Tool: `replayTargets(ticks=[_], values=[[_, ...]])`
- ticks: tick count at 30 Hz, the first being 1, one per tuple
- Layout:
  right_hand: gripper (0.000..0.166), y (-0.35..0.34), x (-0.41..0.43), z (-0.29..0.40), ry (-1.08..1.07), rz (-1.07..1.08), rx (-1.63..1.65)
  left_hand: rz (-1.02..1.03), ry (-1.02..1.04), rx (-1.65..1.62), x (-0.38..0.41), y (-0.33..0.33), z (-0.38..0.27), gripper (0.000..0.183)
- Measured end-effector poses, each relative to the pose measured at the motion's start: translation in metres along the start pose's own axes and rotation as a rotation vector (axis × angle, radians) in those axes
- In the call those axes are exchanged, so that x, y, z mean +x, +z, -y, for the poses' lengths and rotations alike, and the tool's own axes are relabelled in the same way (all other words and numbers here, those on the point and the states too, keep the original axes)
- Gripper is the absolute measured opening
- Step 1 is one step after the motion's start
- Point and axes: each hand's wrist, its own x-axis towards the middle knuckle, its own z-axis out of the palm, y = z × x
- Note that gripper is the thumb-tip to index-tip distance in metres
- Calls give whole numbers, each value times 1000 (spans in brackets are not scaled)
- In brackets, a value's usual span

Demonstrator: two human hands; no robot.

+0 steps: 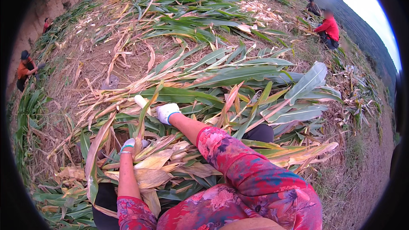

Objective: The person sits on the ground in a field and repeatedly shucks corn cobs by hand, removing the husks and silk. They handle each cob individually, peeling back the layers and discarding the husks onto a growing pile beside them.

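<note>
My left hand (129,143), in a white knit glove with a green-edged cuff, is closed around a corn stalk (138,145) low in front of me. Beyond it, my right hand (167,113) wears a white glove with a blue cuff edge. It rests over the cut corn stalks, its fingertips turned away and partly hidden, so I cannot tell whether it holds anything. Just left of this hand a pale, bare ear of corn (141,101) shows, partly crossed by a leaf. Dry husks (153,161) lie beside my left hand.
Cut corn plants (188,22) lie in another heap farther ahead. Pale ears (260,11) are piled beyond it at right. A person in red (329,28) crouches at right, and one in orange (26,70) bends at left. Dry straw (80,92) covers the ground.
</note>
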Motion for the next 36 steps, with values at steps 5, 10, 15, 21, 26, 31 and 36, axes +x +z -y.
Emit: replayTargets(ticks=[5,10,15,21,26,31,36], values=[[31,9,3,-35,62,-2,-26,75,134,363,-82,-20,-142,46],[30,6,-1,-16,20,-20,-33,117,94,354,-117,-35,-161,58],[40,14,9,-21,2,32,-77,108,155,410,-108,-32,-144,52],[40,11,6,-24,16,42,-68,149,166,503,-158,-56,-200,42],[40,9,3,-22,5,34,-79,140,76,356,-148,-50,-188,42],[35,-1,-3,-16,35,53,-68,105,71,345,-145,-47,-185,48],[35,-4,-4,-15,38,58,-70,109,44,336,-135,-40,-180,45]])
